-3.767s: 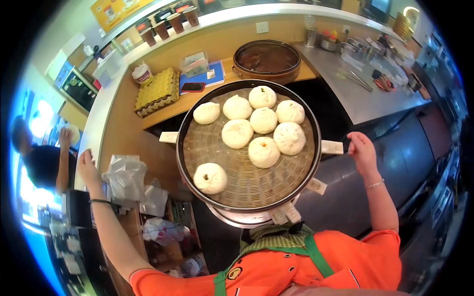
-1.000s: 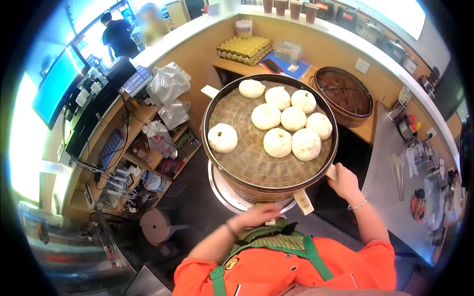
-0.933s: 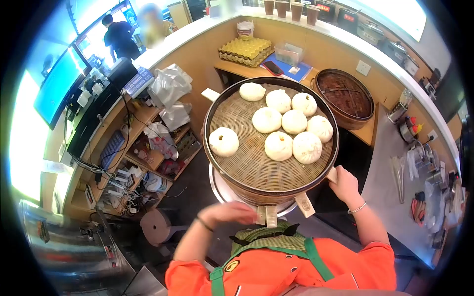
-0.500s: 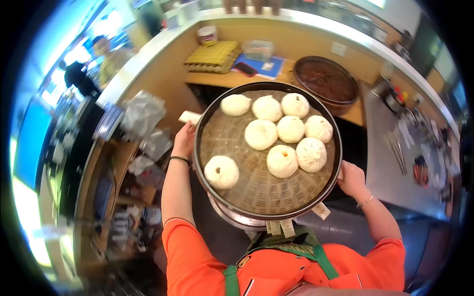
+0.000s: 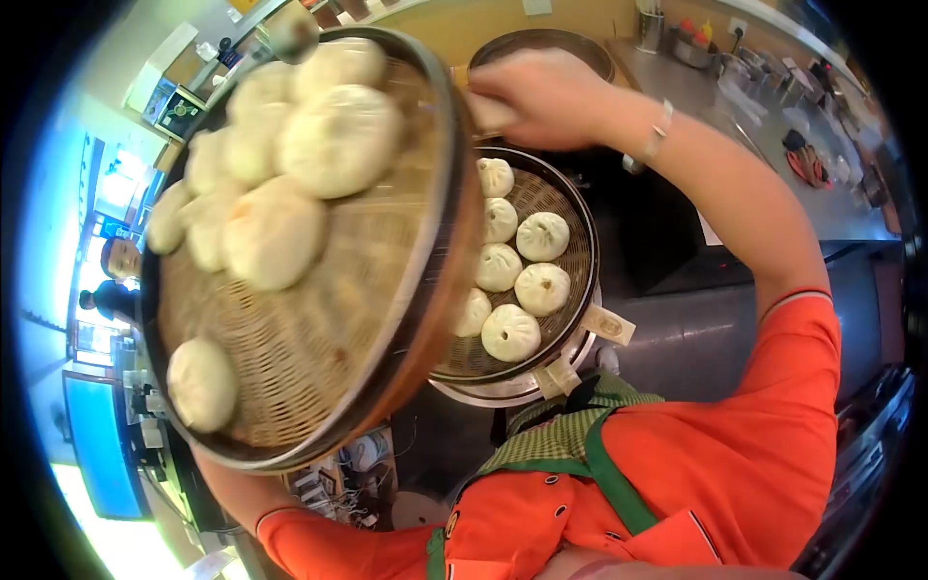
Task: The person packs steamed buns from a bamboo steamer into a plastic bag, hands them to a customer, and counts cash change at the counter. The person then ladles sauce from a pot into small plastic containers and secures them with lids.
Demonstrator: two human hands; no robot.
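A round bamboo steamer tray (image 5: 290, 329) fills the left of the head view, raised and tilted, slightly blurred. Several white steamed buns (image 5: 338, 140) sit crowded in its upper part, with a single bun (image 5: 202, 384) at its lower left. My right hand (image 5: 541, 97) is closed around the handle (image 5: 491, 112) on the tray's right side. My left forearm (image 5: 232, 493) runs up behind the tray, which hides my left hand and its fingers. Below and to the right, a second steamer tray (image 5: 577, 208) holds several more buns (image 5: 510, 333), and handles (image 5: 607, 326) stick out near its front rim.
Behind the lower tray stands another round steamer (image 5: 541, 43). On the right, a metal counter (image 5: 764, 184) carries tongs, bottles and wrapped items. A person (image 5: 118, 280) is at far left, near a blue screen (image 5: 101, 435).
The upper steamer tray has been lifted off the stack, moved left and tilted, uncovering the tray of buns below. My right hand went up and left with it; my left hand became hidden.
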